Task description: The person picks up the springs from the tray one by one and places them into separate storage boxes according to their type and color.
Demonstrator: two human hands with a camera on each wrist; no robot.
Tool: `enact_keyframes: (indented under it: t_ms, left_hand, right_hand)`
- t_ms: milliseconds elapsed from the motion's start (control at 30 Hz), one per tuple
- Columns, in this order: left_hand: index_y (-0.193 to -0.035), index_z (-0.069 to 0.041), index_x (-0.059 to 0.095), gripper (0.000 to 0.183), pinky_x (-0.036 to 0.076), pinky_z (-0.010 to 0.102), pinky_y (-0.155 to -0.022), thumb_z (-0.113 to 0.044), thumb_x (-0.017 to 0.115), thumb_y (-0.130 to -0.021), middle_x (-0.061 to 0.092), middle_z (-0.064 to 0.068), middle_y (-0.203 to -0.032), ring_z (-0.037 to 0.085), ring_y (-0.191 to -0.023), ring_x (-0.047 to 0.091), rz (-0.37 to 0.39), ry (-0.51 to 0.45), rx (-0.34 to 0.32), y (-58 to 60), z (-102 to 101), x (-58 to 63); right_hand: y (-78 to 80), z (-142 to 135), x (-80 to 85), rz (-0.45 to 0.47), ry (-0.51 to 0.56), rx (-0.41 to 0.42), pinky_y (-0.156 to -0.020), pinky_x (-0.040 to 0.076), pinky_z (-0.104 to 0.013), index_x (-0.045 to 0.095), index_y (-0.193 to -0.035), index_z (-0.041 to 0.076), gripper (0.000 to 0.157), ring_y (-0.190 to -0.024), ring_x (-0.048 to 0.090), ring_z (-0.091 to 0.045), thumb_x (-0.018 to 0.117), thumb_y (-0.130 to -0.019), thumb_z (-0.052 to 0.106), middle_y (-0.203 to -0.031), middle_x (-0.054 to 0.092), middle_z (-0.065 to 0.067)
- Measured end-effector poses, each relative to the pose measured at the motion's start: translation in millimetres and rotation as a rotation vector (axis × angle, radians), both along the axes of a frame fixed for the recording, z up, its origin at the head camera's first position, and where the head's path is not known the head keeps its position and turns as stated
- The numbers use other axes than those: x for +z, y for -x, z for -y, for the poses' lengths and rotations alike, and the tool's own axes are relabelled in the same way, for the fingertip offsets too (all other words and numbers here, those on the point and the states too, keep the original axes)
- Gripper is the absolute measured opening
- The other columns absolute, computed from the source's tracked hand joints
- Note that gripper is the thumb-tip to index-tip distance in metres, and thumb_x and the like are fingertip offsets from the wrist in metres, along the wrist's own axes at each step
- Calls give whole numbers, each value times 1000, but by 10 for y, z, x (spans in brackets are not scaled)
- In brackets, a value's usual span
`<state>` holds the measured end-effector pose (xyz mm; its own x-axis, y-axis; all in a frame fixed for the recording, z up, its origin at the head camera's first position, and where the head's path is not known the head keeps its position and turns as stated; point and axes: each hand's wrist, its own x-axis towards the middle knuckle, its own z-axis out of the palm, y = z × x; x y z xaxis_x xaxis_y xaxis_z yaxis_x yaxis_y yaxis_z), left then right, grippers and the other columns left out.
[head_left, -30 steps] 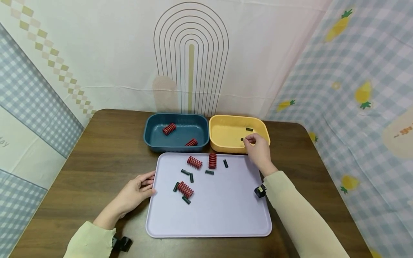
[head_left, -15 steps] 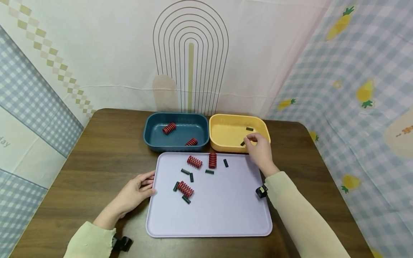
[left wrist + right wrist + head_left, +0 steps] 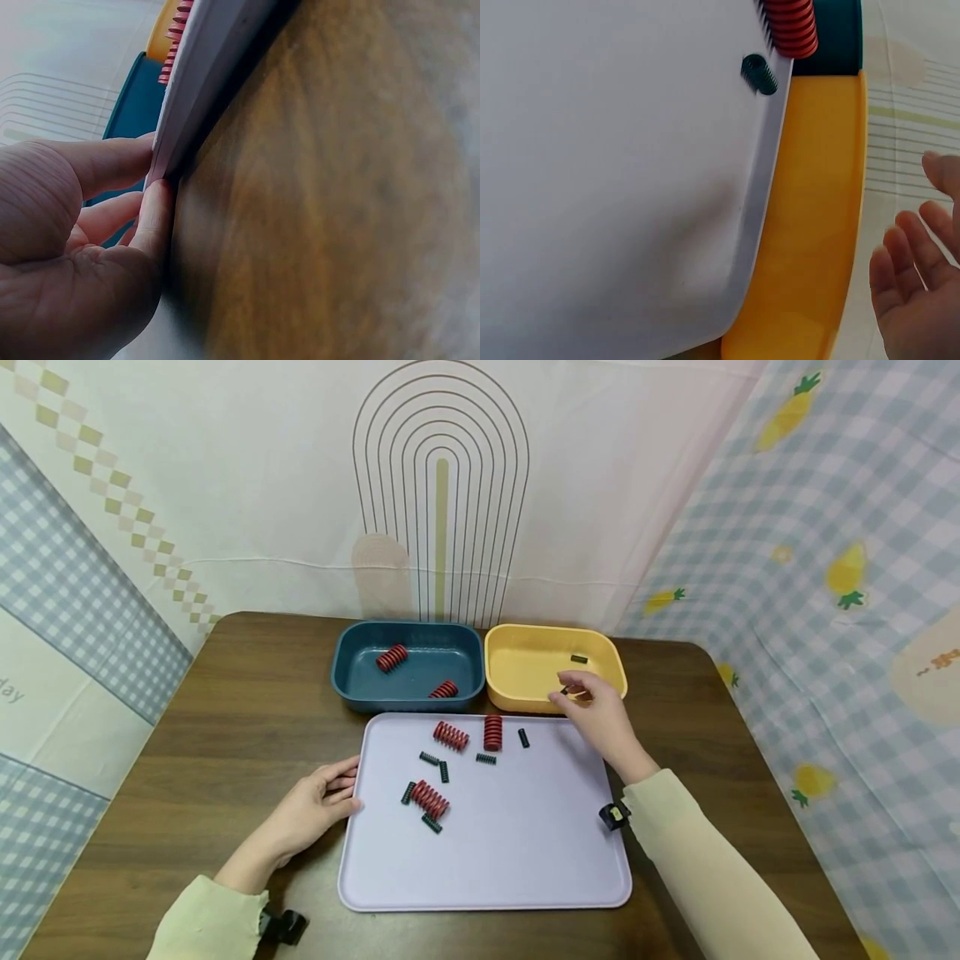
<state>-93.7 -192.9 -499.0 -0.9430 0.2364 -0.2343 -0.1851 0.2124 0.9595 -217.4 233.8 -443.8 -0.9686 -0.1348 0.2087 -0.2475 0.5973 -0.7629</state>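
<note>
My right hand (image 3: 600, 718) is over the front of the yellow bin (image 3: 517, 681), thumb and fingers apart. The right wrist view shows nothing between those fingers. A small dark green spring (image 3: 566, 691) shows past them in the bin, partly hidden; another small spring (image 3: 579, 658) lies farther back. My left hand (image 3: 311, 810) rests its thumb and fingertips against the left rim of the lilac tray (image 3: 525, 852). On the tray lie red springs, one (image 3: 431, 799) among small green springs (image 3: 432, 823), another red spring (image 3: 492, 733) near the back edge, and a small dark spring (image 3: 523, 738).
A dark blue bin (image 3: 345, 681) with two red springs (image 3: 392, 658) stands left of the yellow bin, against it. Both bins sit behind the tray on the brown wooden table (image 3: 195, 752). Patterned cloth hangs behind and at the sides.
My right hand has let go of a small green spring in the yellow bin; its fingers have spread and the hand has shifted slightly left and toward me. The left hand has stayed put.
</note>
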Motion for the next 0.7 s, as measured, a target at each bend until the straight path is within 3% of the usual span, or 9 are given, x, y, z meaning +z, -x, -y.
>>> enact_keyframes:
  t_ms: [200, 533, 700]
  left_hand:
    - [-147, 0, 36, 66, 47, 20, -94, 5, 66, -88, 38, 24, -137, 33, -125, 47, -1, 3, -1, 4, -1, 5]
    - [-147, 0, 35, 66, 47, 20, -94, 6, 66, -88, 38, 24, -137, 33, -126, 46, 2, 1, -1, -1, -4, 2]
    - [-147, 0, 35, 66, 47, 20, -94, 5, 66, -88, 38, 23, -138, 33, -126, 47, 0, 6, -1, -5, 1, 1]
  right_hand:
    - [-96, 78, 30, 43, 12, 89, -82, 53, -36, 65, -122, 14, 44, -94, 59, -18, 75, -85, 34, -115, 64, -12]
    - [-197, 158, -45, 186, -34, 195, -82, 53, -38, 63, -124, 7, 46, -94, 60, -17, 76, -86, 29, -120, 63, -11]
    - [-229, 179, -122, 229, -111, 239, -82, 52, -36, 61, -127, 8, 50, -95, 59, -18, 77, -85, 29, -117, 63, -8]
